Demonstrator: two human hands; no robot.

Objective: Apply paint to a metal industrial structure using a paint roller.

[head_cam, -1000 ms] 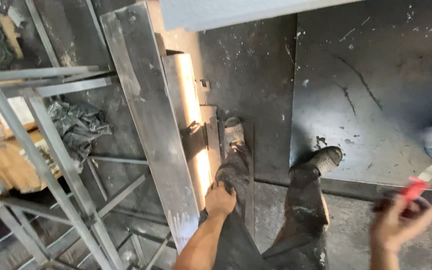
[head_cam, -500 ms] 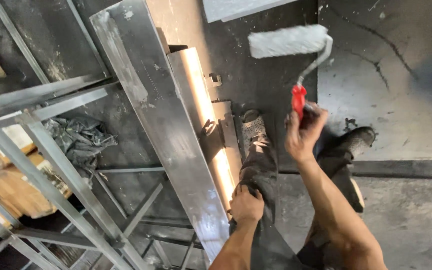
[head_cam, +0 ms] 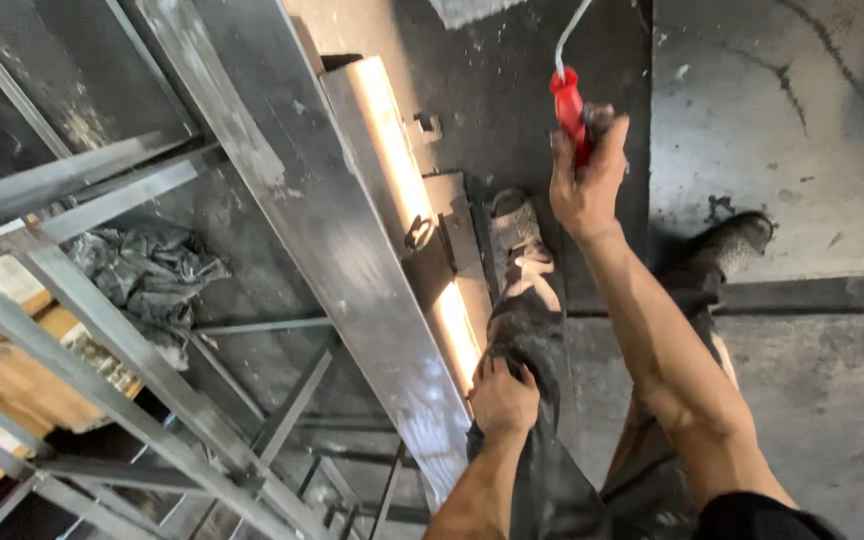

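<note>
Right hand (head_cam: 588, 180): raised ahead of the body, fingers wrapped tight around the red handle (head_cam: 569, 108) of a paint roller; the fist covers the lower part of the handle.
Paint roller: the handle points up and away; a thin bent wire arm (head_cam: 570, 30) runs from its top toward the upper picture edge. The pale roller sleeve (head_cam: 472, 10) is cut off at the top edge, only its lower side visible.
Left hand (head_cam: 502, 395): lowered, closed on the dark, stained trouser cloth (head_cam: 527, 330) of the left leg, just above the knee area.
Feet: left shoe (head_cam: 517, 225), grey and paint-spattered, stands on a narrow metal plate (head_cam: 457, 230); right shoe (head_cam: 737, 240), dark, stands well apart to the right on a dark floor slab (head_cam: 752, 130).
Obstruction, left: a broad metal beam (head_cam: 322, 250) runs diagonally from the top edge to the bottom centre, passing just beside the left hand and leg.
Obstruction, centre: a long pale, brightly lit bar (head_cam: 402, 190) lies between the beam and the left shoe, with a small metal hook (head_cam: 418, 232) on it.
Frame members: several thinner metal bars (head_cam: 102, 340) cross at the left, forming a scaffold lattice.
Below lattice: crumpled grey cloth (head_cam: 147, 275) and wooden boards (head_cam: 12, 380), seen through the gaps.
Floor: dark, scuffed, flecked with pale paint; a step edge (head_cam: 812, 295) runs across at the right.
</note>
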